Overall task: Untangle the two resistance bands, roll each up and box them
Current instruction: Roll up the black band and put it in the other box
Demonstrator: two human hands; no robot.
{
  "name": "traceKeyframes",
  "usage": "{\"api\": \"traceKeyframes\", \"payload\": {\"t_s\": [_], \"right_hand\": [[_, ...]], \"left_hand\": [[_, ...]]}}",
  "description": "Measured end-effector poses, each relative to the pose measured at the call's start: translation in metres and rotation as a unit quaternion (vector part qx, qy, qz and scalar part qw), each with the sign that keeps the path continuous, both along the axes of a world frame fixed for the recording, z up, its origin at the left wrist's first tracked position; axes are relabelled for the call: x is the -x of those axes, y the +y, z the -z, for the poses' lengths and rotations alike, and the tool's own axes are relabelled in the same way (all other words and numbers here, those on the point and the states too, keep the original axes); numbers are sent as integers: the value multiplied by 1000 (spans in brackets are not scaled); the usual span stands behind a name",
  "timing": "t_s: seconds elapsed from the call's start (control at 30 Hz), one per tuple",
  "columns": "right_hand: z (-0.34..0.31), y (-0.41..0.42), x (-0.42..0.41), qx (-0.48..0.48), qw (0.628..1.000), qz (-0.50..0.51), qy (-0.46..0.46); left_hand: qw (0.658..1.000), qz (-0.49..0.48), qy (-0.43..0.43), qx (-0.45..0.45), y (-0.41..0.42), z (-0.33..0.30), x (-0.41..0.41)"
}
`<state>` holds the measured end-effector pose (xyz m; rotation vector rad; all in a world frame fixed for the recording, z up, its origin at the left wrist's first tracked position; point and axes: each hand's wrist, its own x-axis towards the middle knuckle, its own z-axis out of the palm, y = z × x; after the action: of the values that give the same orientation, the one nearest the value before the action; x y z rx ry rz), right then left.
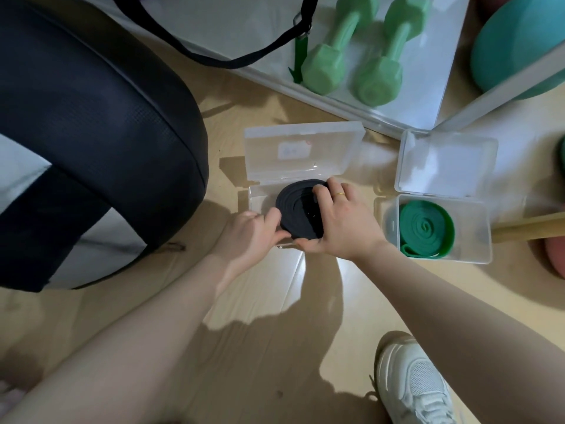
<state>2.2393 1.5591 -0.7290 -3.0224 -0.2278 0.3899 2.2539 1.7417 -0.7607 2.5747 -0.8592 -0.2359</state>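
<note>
A rolled black resistance band point(295, 209) sits over the base of an open clear plastic box point(302, 154) on the floor. My left hand point(253, 231) grips the roll's left edge with thumb and fingers. My right hand point(339, 221) curls over its right side, fingers on top and thumb underneath. A rolled green resistance band point(426, 229) lies inside a second open clear box point(477, 237) to the right, its loose end at the front. The left box's base is mostly hidden by the roll and my hands.
A large black and grey bag point(91, 142) fills the left. Two green dumbbells point(357, 56) lie on a white shelf behind the boxes. A teal ball point(519, 47) is at the far right, a wooden stick point(529, 229) beside the green box, my white shoe point(412, 384) below.
</note>
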Motion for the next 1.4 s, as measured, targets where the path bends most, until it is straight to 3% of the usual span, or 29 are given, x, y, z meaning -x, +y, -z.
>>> {"api": "traceKeyframes", "payload": {"t_s": [0.1,0.2,0.33,0.4,0.57,0.73,0.8,0.87,0.9,0.97,1.03,1.1,1.13,1.23,1.4], "right_hand": [[4,0,4,-5,1000,-1,10],[8,-2,10,-14,1000,3,3],[5,-3,9,-40,999,6,17],[1,-5,7,-61,998,7,32],[-14,-26,1,-76,991,-77,78],[0,-25,5,-63,994,-74,51],[6,-21,8,-52,995,-71,38],[9,-18,9,-41,997,-71,17],[10,-17,9,-38,997,-70,8],[11,-16,8,-27,997,-73,-5],[11,-15,10,-16,997,-76,-14],[12,-15,12,-15,997,-71,-19],[12,-14,13,-16,997,-68,-20],[12,-10,13,-21,998,-49,-15],[11,-8,10,4,999,-43,-7]], "left_hand": [[996,23,-74,40,-3,0,3],[996,44,-52,51,0,5,7],[997,80,-14,-20,-1,-2,-3],[992,79,18,-99,-1,-4,-9],[998,47,-38,-15,3,2,3],[993,77,-84,-22,5,10,3],[1000,11,-19,-15,4,1,3],[983,-106,150,18,-3,-10,5],[982,-122,147,-4,-2,-5,5],[987,-81,125,-53,-2,-12,3],[993,38,5,-111,5,-8,0],[983,112,-46,-137,6,-18,-1],[980,126,9,-154,3,-23,-3],[976,106,50,-186,0,-29,-10],[978,87,37,-186,-2,-24,-10]]}}
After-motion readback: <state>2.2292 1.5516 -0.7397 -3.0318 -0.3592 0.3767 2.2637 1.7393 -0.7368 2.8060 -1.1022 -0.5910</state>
